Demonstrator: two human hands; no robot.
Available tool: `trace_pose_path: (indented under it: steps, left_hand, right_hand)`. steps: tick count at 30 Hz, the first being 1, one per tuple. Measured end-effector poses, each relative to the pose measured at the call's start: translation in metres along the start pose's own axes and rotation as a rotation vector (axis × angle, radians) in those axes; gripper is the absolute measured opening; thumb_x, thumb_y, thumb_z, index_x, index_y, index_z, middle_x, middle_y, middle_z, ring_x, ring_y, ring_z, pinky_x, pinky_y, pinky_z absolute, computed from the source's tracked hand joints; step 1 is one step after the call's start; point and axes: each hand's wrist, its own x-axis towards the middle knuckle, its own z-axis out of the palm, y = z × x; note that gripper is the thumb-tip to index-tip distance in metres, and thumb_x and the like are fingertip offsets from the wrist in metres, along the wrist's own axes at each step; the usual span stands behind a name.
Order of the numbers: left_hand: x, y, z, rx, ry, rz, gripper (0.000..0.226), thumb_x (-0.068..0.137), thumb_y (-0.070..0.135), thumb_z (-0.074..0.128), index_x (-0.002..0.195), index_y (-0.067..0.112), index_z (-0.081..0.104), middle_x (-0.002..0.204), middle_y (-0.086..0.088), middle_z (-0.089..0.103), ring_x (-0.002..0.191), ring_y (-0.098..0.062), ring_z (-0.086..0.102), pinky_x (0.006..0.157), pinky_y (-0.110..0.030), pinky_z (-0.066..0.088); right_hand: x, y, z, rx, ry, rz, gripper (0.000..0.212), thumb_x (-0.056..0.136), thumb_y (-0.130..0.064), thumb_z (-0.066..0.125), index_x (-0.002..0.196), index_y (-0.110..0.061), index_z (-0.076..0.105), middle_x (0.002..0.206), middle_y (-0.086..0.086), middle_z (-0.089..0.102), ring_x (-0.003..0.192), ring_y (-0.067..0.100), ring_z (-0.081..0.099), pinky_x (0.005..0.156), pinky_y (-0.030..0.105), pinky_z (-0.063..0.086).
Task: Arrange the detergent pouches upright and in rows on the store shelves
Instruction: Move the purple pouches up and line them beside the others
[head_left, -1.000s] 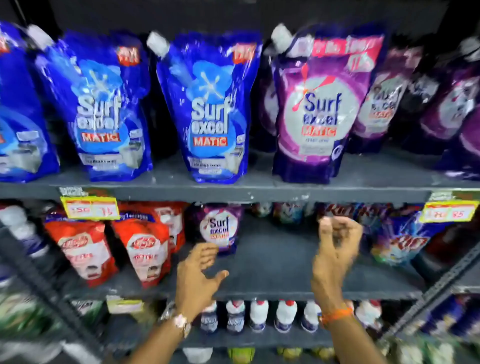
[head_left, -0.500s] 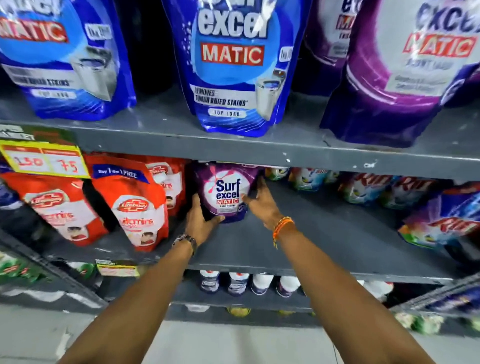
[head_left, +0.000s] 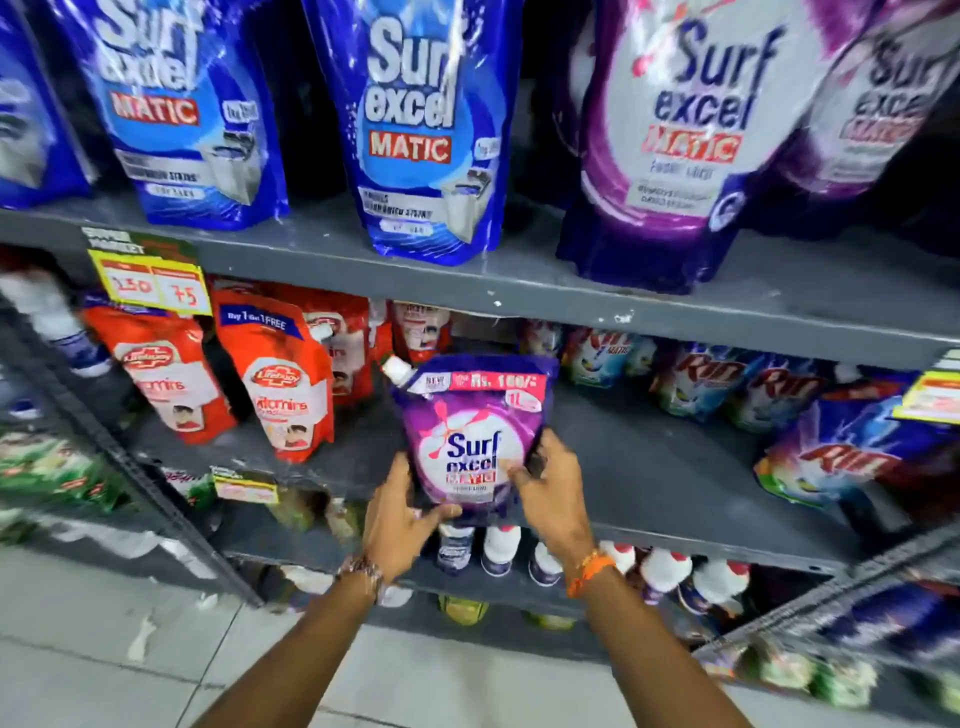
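Note:
A small purple Surf Excel pouch (head_left: 470, 431) with a white cap stands upright at the front of the middle shelf (head_left: 675, 488). My left hand (head_left: 402, 519) grips its lower left corner and my right hand (head_left: 545, 491) grips its lower right side. On the upper shelf (head_left: 519, 283) stand large blue Surf Excel Matic pouches (head_left: 421, 130) and, to the right, large purple Surf Excel pouches (head_left: 670, 140).
Red Lifebuoy pouches (head_left: 283, 384) fill the middle shelf's left part; Rin pouches (head_left: 852, 452) fill its back and right. A yellow price tag (head_left: 153, 283) hangs on the upper shelf's edge. White-capped bottles (head_left: 498, 551) line the lower shelf. Tiled floor lies below.
Both hands reached into the middle shelf, took hold of the small purple pouch at the back and drew it forward to the shelf's front. The camera has tilted up slightly.

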Motion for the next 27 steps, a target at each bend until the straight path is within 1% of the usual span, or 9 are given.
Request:
trace_pose_path:
  steps: [2,5,8,12,17,19,21,23,27]
  left_hand:
    - [-0.032,0.022,0.003,0.026,-0.003,0.044,0.076,0.062,0.06,0.086,0.127,0.046,0.049,0.117,0.028,0.07,0.106,0.008,0.068,0.08,-0.018,0.06]
    - [-0.066,0.06,0.013,0.058,-0.026,0.113,0.08,0.06,0.062,0.087,0.127,0.03,0.055,0.111,0.02,0.075,0.102,0.002,0.072,0.077,-0.033,0.063]
    - [-0.086,0.11,0.026,0.099,-0.057,0.214,0.081,0.058,0.062,0.088,0.127,0.031,0.056,0.108,0.024,0.076,0.101,0.005,0.072,0.08,-0.031,0.062]
    - [-0.095,0.193,0.046,0.132,-0.052,0.359,0.078,0.056,0.063,0.087,0.12,0.028,0.058,0.101,0.026,0.077,0.095,0.007,0.072,0.079,-0.03,0.061]
    - [-0.079,0.305,0.064,0.29,0.025,0.513,0.088,0.057,0.078,0.071,0.127,0.031,0.046,0.112,0.01,0.075,0.106,-0.018,0.07,0.088,-0.039,0.055]
    - [-0.064,0.344,0.073,0.347,0.053,0.539,0.094,0.061,0.075,0.071,0.134,0.025,0.041,0.119,0.001,0.072,0.111,-0.028,0.066,0.091,-0.039,0.052]
    - [-0.044,0.377,0.084,0.379,0.053,0.542,0.101,0.065,0.069,0.074,0.142,0.017,0.034,0.127,-0.011,0.068,0.118,-0.035,0.062,0.093,-0.037,0.049]
    - [-0.021,0.402,0.096,0.372,0.011,0.526,0.104,0.069,0.061,0.078,0.146,0.01,0.03,0.135,-0.015,0.063,0.122,-0.037,0.06,0.094,-0.037,0.047]
    - [0.018,0.422,0.123,0.323,-0.028,0.476,0.091,0.071,0.049,0.084,0.137,0.011,0.035,0.126,-0.013,0.068,0.112,-0.037,0.065,0.08,-0.034,0.049]
  right_hand:
    - [-0.034,-0.011,-0.024,0.044,0.036,-0.005,0.042,0.085,0.009,0.068,0.1,-0.03,0.066,0.097,-0.011,0.079,0.093,-0.002,0.073,0.078,0.017,0.06]
    - [-0.08,-0.036,-0.071,0.1,0.084,-0.031,0.039,0.083,0.013,0.068,0.094,-0.024,0.069,0.094,-0.015,0.08,0.089,-0.001,0.075,0.069,0.013,0.058]
    - [-0.11,-0.07,-0.118,0.121,0.11,-0.111,0.034,0.084,0.008,0.071,0.094,-0.024,0.072,0.095,-0.006,0.081,0.085,0.004,0.077,0.064,0.016,0.058]
    - [-0.118,-0.124,-0.179,0.147,0.184,-0.253,0.027,0.085,0.0,0.073,0.1,-0.023,0.072,0.097,0.001,0.081,0.089,0.015,0.078,0.073,0.03,0.064]
    - [-0.09,-0.197,-0.248,0.19,0.262,-0.413,0.031,0.083,0.006,0.072,0.098,-0.021,0.074,0.097,-0.001,0.082,0.087,0.011,0.078,0.069,0.023,0.06]
    - [-0.072,-0.223,-0.273,0.2,0.282,-0.455,0.029,0.083,0.006,0.072,0.096,-0.019,0.073,0.094,-0.002,0.082,0.084,0.009,0.077,0.067,0.02,0.06]
    - [-0.05,-0.244,-0.293,0.205,0.291,-0.458,0.027,0.084,0.004,0.072,0.099,-0.018,0.072,0.09,0.0,0.081,0.083,0.012,0.077,0.066,0.025,0.062]
    - [-0.029,-0.259,-0.308,0.195,0.318,-0.459,0.027,0.085,0.006,0.071,0.108,-0.009,0.07,0.089,0.001,0.079,0.076,0.008,0.076,0.067,0.025,0.063]
    - [0.006,-0.269,-0.323,0.146,0.367,-0.425,0.032,0.086,0.007,0.069,0.117,0.006,0.064,0.103,0.017,0.074,0.077,0.013,0.071,0.06,0.014,0.058]
